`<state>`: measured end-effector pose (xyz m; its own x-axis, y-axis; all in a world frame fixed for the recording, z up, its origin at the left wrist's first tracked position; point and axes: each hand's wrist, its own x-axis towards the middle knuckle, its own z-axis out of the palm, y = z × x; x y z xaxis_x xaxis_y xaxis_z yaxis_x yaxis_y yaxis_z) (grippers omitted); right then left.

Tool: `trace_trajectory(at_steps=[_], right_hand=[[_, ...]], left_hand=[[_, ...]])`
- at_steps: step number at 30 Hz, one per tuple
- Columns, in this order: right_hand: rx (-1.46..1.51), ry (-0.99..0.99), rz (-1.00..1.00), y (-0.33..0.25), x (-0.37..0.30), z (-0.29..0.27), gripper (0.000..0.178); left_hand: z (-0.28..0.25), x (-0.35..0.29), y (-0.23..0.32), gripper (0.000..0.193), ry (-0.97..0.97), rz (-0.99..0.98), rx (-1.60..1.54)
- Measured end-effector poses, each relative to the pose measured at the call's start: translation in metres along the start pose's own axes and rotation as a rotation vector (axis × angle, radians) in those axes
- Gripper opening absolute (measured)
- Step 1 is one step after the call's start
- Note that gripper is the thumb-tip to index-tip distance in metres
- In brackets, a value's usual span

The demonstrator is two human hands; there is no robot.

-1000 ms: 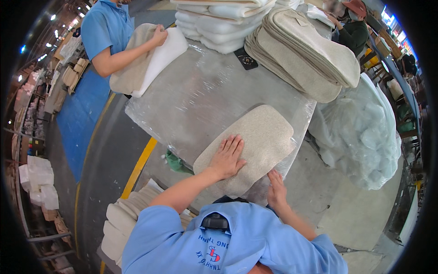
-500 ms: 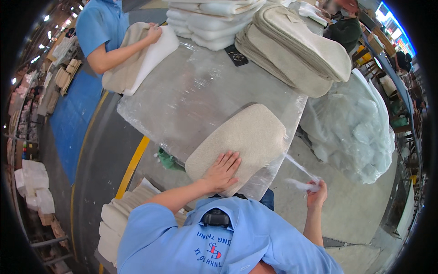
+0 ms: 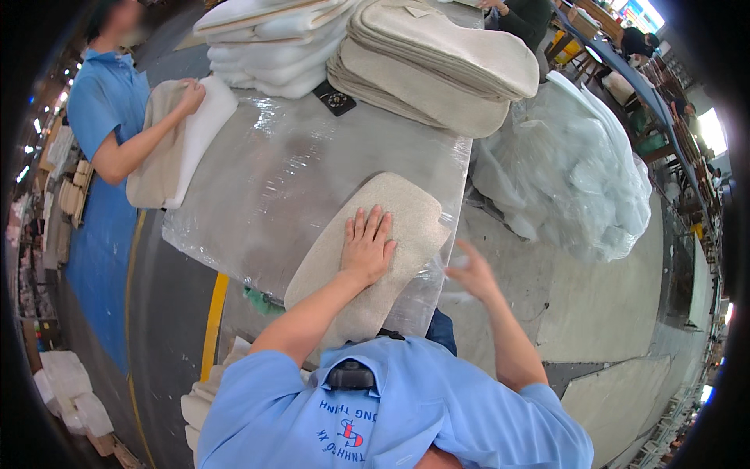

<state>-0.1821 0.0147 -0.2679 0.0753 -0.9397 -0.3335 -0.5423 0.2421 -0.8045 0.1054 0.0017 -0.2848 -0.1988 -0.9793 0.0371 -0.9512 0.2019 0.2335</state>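
Note:
A beige, rounded fabric pad (image 3: 410,207) lies tilted across the near edge of a plastic-covered table (image 3: 226,207). My left hand (image 3: 367,248) rests flat on its upper surface, fingers stretched out. Just off the table's right edge, beside the pad's notched corner, my right hand (image 3: 473,272) is slightly blurred. Its fingers look apart, and I make out nothing held in them.
Across the table, a stack of beige pads (image 3: 437,70) stands beside folded white padding (image 3: 273,47) and a small black object (image 3: 334,99). A co-worker (image 3: 117,102) handles a beige-and-white piece at left. A bulging clear plastic bag (image 3: 562,172) sits at right.
My right hand has come up and left toward the pad; the white strip it held is no longer visible. My left hand has shifted farther up the pad. The view has shifted.

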Motion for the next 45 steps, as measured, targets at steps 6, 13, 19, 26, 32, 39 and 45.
trace_trajectory(at_steps=[6,13,19,26,32,39,45], right_hand=[[-0.260,-0.121,-0.178,0.015,0.008,0.063,0.034],[-0.440,0.022,0.346,0.166,-0.150,-0.063,0.032],[-0.029,0.389,0.726,0.208,-0.229,-0.095,0.030],[0.233,0.274,0.526,0.181,-0.213,-0.042,0.038],[0.268,0.250,0.518,0.174,-0.192,-0.062,0.053],[0.099,0.340,0.362,0.137,-0.136,-0.105,0.056],[0.572,0.325,0.177,0.090,-0.111,-0.090,0.039]], left_hand=[[-0.001,0.019,0.017,0.063,-0.045,0.179,-0.046],[-0.008,0.056,0.029,0.064,-0.080,0.133,-0.102],[0.010,0.061,0.033,0.068,-0.011,0.111,-0.079],[-0.006,-0.070,0.001,0.079,-0.080,-0.158,-0.150],[-0.014,-0.163,-0.002,0.084,-0.072,-0.291,-0.084],[-0.013,-0.126,0.000,0.080,0.068,-0.359,-0.044],[-0.018,-0.168,0.068,0.072,-0.136,-0.243,-0.642]])
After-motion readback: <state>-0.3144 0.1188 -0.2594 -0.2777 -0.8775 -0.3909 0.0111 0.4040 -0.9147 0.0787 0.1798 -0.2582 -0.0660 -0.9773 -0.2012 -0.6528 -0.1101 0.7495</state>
